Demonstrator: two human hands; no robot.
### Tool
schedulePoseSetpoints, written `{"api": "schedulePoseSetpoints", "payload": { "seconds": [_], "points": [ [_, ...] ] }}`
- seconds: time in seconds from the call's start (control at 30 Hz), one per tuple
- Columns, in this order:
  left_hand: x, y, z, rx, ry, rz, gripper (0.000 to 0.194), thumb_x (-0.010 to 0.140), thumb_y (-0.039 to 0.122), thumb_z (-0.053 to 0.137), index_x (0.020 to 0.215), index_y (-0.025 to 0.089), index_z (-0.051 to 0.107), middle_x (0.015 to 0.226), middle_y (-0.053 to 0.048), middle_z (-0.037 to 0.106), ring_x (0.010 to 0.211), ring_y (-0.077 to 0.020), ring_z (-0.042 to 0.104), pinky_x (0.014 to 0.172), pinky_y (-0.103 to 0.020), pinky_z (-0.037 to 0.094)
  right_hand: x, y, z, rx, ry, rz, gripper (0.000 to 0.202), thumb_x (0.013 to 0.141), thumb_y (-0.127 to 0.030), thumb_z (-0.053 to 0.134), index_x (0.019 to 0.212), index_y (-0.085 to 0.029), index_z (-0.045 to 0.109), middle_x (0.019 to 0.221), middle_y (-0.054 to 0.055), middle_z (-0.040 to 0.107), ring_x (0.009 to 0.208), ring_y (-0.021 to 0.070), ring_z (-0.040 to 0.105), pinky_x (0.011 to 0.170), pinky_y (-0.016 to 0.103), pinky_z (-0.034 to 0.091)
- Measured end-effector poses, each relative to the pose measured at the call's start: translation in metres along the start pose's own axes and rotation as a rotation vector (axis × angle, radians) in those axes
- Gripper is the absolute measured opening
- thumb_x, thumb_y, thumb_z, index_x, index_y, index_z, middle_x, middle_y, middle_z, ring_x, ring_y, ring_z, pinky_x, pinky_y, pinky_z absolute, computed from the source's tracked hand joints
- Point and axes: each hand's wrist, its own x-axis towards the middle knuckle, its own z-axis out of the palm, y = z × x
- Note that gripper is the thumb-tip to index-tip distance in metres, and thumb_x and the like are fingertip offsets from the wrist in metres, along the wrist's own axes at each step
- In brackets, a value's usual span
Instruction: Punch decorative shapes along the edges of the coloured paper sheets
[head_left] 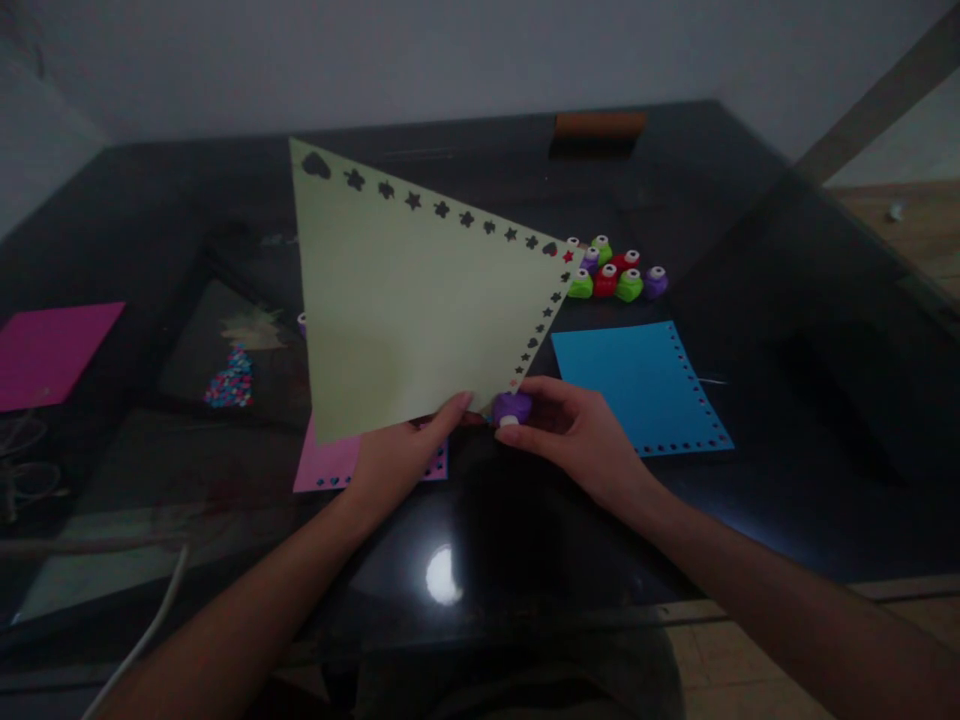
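My left hand [405,450] grips a pale yellow-green sheet of paper [405,310] by its lower edge, thumb on the near face. The sheet is raised and tilted above the table. Heart, star, flower and leaf shapes are cut along its top and right edges. In my right hand [581,430] a purple craft punch [511,408] is pinched between thumb and fingers, at the sheet's lower right corner. Whether the punch is pressed down cannot be seen. A pink sheet [326,465] lies partly hidden under my left hand, and a blue sheet [615,385] with punched edges lies beyond my right hand.
Several green, red and purple punches [628,285] stand in a cluster at the back right. Punched confetti [231,380] is heaped at left, near pale paper scraps [255,328]. A magenta sheet [56,350] lies far left. A brown object [598,125] sits at the table's back edge.
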Motion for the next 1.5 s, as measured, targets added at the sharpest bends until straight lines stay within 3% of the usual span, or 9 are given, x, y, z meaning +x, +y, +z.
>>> {"api": "schedulePoseSetpoints", "payload": {
  "seconds": [0.47, 0.73, 1.2, 1.33, 1.5],
  "points": [
    [0.002, -0.007, -0.011, 0.068, 0.115, -0.082, 0.028, 0.082, 0.046, 0.053, 0.074, 0.028, 0.072, 0.096, -0.001, 0.074, 0.107, -0.0265, 0.061, 0.107, -0.046, 0.033, 0.003, -0.001, -0.008, -0.063, -0.040, 0.037, 0.038, 0.069, -0.023, 0.073, 0.106, -0.024, 0.065, 0.102, 0.004, 0.070, 0.094, 0.0192, 0.065, 0.089, 0.039, 0.049],
    [0.003, 0.002, -0.018, 0.001, 0.091, -0.114, 0.027, 0.083, 0.041, 0.053, 0.067, 0.030, 0.073, 0.083, 0.004, 0.075, 0.103, -0.0243, 0.063, 0.106, -0.040, 0.036, 0.005, -0.002, -0.013, 0.154, -0.025, 0.061, 0.031, 0.078, -0.038, 0.066, 0.104, -0.021, 0.066, 0.104, 0.006, 0.070, 0.100, 0.0199, 0.063, 0.096, 0.041, 0.045],
    [0.002, -0.002, -0.015, -0.003, 0.135, -0.140, 0.027, 0.079, 0.046, 0.054, 0.073, 0.029, 0.074, 0.093, 0.002, 0.074, 0.109, -0.0267, 0.059, 0.109, -0.040, 0.032, 0.009, -0.001, -0.009, 0.330, -0.058, 0.112, 0.030, 0.085, -0.043, 0.056, 0.089, -0.017, 0.069, 0.093, 0.007, 0.072, 0.093, 0.0196, 0.066, 0.093, 0.038, 0.049],
    [0.001, -0.003, -0.015, -0.005, 0.136, -0.162, 0.028, 0.078, 0.047, 0.055, 0.070, 0.028, 0.073, 0.097, 0.000, 0.073, 0.111, -0.0281, 0.058, 0.109, -0.042, 0.030, 0.009, 0.000, -0.012, 0.240, -0.035, 0.078, 0.032, 0.087, -0.045, 0.053, 0.093, -0.018, 0.069, 0.097, 0.006, 0.071, 0.095, 0.0196, 0.065, 0.094, 0.040, 0.047],
    [0.001, 0.000, -0.017, -0.085, 0.071, -0.101, 0.029, 0.083, 0.041, 0.053, 0.071, 0.024, 0.073, 0.082, 0.001, 0.075, 0.103, -0.0234, 0.062, 0.107, -0.038, 0.032, 0.010, 0.006, -0.021, -0.046, -0.034, -0.047, 0.033, 0.088, -0.049, 0.050, 0.098, -0.023, 0.068, 0.101, 0.003, 0.069, 0.100, 0.0195, 0.061, 0.097, 0.040, 0.043]
  ]
}}
